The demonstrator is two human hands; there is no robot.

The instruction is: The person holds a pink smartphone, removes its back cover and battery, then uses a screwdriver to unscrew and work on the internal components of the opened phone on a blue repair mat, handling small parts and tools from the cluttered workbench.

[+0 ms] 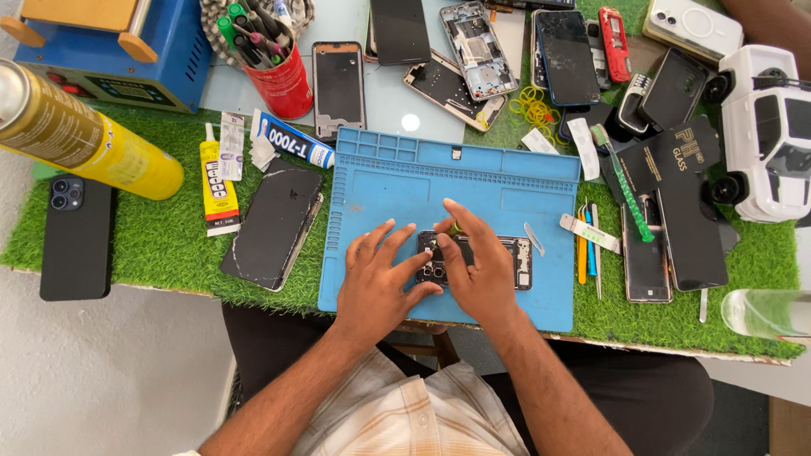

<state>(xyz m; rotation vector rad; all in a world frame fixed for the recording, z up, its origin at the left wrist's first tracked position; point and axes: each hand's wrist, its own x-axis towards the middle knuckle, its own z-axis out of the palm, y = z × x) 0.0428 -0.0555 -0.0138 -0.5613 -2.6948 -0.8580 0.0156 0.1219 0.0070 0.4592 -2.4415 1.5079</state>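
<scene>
An opened black phone frame lies lengthwise on the blue repair mat, its camera end toward my left. My left hand rests on the mat with its fingers spread, the fingertips pressing the camera end of the frame. My right hand covers the frame's middle, thumb and forefinger pinched at its upper edge around a small green-yellow part that I cannot make out clearly.
Green turf covers the table. Left of the mat lie a cracked black screen, glue tubes, a yellow spray can and a black phone. Behind stand a red tool cup and several phone parts. Right: pry tools, phones, a white toy car.
</scene>
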